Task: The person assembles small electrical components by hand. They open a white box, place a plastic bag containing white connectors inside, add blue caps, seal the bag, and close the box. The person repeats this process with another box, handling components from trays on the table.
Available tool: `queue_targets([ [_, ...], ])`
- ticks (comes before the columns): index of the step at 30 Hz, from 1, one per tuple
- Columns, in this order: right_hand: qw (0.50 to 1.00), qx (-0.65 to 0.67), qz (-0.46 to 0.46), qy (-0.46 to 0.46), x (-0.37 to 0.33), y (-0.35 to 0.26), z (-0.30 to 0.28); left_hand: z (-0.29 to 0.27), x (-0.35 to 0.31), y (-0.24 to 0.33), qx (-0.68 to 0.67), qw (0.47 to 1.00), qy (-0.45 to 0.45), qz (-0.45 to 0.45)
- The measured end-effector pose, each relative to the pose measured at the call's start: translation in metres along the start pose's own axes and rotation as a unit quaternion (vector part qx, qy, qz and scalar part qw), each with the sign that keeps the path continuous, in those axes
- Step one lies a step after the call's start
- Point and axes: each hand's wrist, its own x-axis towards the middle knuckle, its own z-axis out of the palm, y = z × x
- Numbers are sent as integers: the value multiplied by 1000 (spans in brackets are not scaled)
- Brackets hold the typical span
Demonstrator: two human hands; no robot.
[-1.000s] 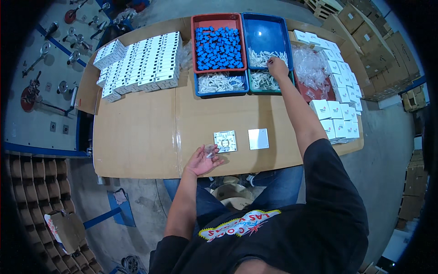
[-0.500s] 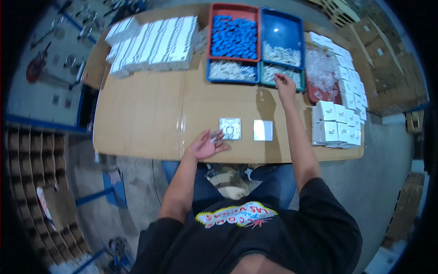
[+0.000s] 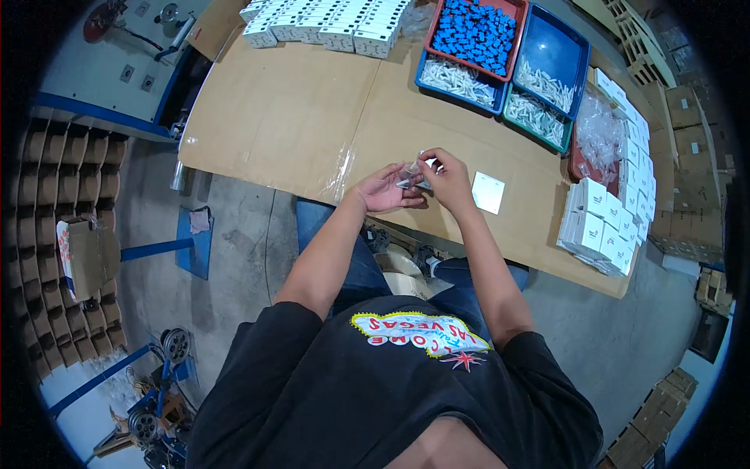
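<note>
- Near the middle of the table's near edge: left hand (image 3: 383, 190) and right hand (image 3: 447, 181) close together, over the cardboard top (image 3: 273, 117).
- Left hand: palm turned up, fingers half curled, loosely holding a clear plastic piece (image 3: 408, 173). Exact shape of the piece too small to make out.
- Right hand: thumb and fingertips drawn narrow, at the right side of the clear plastic piece. Cannot tell whether they grip it or some small part.
- Clear plastic piece: located between the two hands, partly hidden by fingers.
- Just right of the right hand: pale square plate (image 3: 488, 193), flat on the cardboard, apart from the fingers.
- Far side, right of centre: red tray (image 3: 516, 47) with many blue pieces; at its right, large blue tray (image 3: 555, 39), small white parts (image 3: 545, 84) gathered at its near end.
- Nearer, before these: small blue tray (image 3: 457, 98) and, to its right, green tray (image 3: 533, 137), both holding similar white parts.
- Right: crumpled clear bags (image 3: 601, 137) heaped beside the large blue tray.
- Right edge: white boxes (image 3: 598, 227) in stacks.
- Far left: rows of white cartons (image 3: 328, 23), closely packed.
</note>
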Motion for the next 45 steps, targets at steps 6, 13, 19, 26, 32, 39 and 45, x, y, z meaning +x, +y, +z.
queue_targets([
  [6, 999, 4, -26, -23, -3, 8, 3, 0, 2, -1, 4, 1000, -1, 2],
  [13, 1000, 15, 19, -4, -1, 30, -17, -3, 2, 1, -4, 1000, -17, -12],
  [19, 996, -17, 62, 61, 16, 77, -59, -2, -1, -1, -12, 1000, 13, -1],
  [26, 956, -187, 77, 213, 71, 144, -157, -2, 0, 0, -4, 1000, 31, -1],
  [32, 920, -289, 150, 218, 117, 180, -211, 0, -1, 0, 4, 999, 39, 2],
  [39, 895, -360, 220, 141, 137, 174, -203, 1, -3, 0, 3, 999, 40, 1],
  [45, 889, -381, 241, 81, 151, 172, -215, -1, -3, -1, -3, 999, 32, -2],
])
